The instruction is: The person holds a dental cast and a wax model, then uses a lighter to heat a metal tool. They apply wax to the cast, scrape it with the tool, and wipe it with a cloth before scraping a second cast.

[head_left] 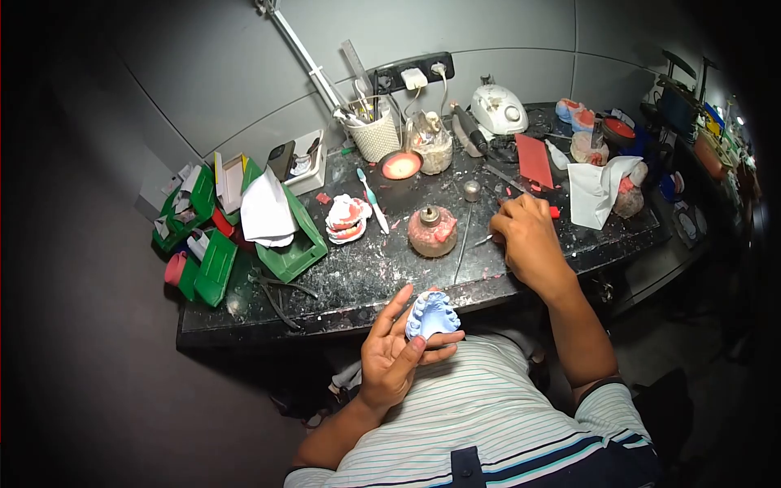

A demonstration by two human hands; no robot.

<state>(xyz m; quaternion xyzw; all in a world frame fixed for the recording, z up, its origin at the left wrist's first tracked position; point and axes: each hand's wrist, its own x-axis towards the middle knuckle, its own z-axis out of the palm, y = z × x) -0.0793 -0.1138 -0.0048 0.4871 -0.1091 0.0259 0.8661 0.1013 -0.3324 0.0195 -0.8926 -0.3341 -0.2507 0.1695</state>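
A blue dental cast [433,315] with a row of teeth along its arch rests in my left hand [393,355], gripped between thumb and fingers in front of the table edge. My right hand [525,236] is low over the right part of the tabletop, its fingers closed around a thin metal-tipped tool [485,240]. Most of that tool is hidden by the hand. A red piece [555,212] shows just beyond the knuckles. Left of my right hand stands a glass spirit burner [432,234] smeared with pink wax, and a thin metal rod [462,259] lies between them.
Another dental model with red gums [347,220] sits beside a toothbrush [373,201]. Green bins [294,251] and pliers [281,301] occupy the left. Behind are a tool basket [375,140], a jar [430,145] and a white motor unit [499,110]. Red wax sheet [534,160] and white paper [598,191] lie right.
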